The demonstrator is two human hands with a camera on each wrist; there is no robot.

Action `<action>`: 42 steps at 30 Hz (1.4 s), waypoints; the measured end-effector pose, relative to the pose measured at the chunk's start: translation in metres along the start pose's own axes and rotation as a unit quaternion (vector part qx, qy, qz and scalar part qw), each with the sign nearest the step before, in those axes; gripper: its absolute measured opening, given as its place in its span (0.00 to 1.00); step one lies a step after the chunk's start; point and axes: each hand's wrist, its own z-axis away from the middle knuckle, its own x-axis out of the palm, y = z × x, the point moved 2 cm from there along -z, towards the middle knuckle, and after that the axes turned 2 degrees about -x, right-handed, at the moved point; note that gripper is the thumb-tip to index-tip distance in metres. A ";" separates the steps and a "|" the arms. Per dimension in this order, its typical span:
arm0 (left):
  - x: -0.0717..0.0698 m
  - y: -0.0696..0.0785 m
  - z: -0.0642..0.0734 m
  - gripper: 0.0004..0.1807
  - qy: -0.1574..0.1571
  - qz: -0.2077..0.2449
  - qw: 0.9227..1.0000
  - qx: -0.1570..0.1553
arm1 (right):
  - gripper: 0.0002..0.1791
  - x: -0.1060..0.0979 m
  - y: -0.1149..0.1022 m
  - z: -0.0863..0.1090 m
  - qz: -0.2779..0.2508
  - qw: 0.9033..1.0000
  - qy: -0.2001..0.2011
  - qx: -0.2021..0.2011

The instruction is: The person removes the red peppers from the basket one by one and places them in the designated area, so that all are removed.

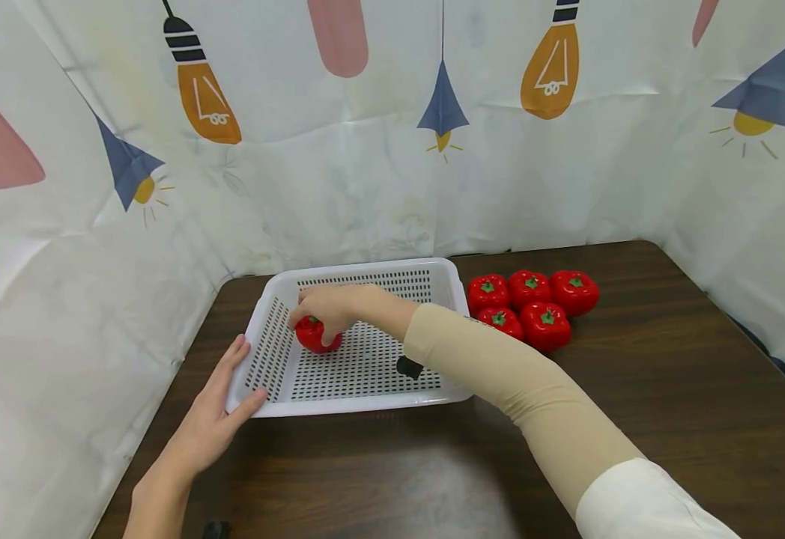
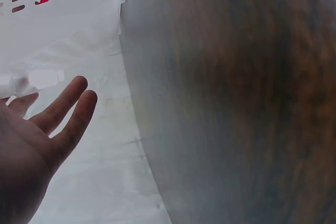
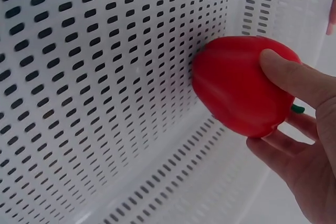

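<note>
A red bell pepper (image 1: 312, 338) with a green stem is in the left part of a white perforated plastic basket (image 1: 359, 409). My right hand (image 1: 334, 305) reaches in from the right and grips that pepper from above. In the right wrist view the thumb presses one side of the pepper (image 3: 236, 85) and the fingers lie against the other, close to the basket floor. My left hand (image 1: 210, 419) rests at the basket's front left corner, its thumb over the rim. Seen from the left wrist, the fingers of the left hand (image 2: 31, 150) are spread and fairly straight.
Several more red peppers (image 1: 546, 326) stand grouped on the dark wooden table (image 1: 669, 389), just right of the basket. A small black object (image 1: 409, 367) shows beside the right sleeve. A white printed curtain (image 1: 379, 187) closes off the back and sides.
</note>
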 end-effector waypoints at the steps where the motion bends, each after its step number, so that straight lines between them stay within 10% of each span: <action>1: 0.000 0.000 0.000 0.44 0.000 -0.001 1.000 0.000 | 0.33 -0.001 0.000 0.003 -0.001 1.000 -0.005 -0.001; 10: 0.000 -0.001 0.000 0.44 0.003 0.005 1.000 0.003 | 0.34 -0.008 -0.001 0.025 0.006 0.998 -0.065 -0.024; 42: 0.000 0.000 0.000 0.43 0.005 0.007 1.000 0.006 | 0.32 -0.032 -0.013 0.110 0.004 0.997 0.003 -0.082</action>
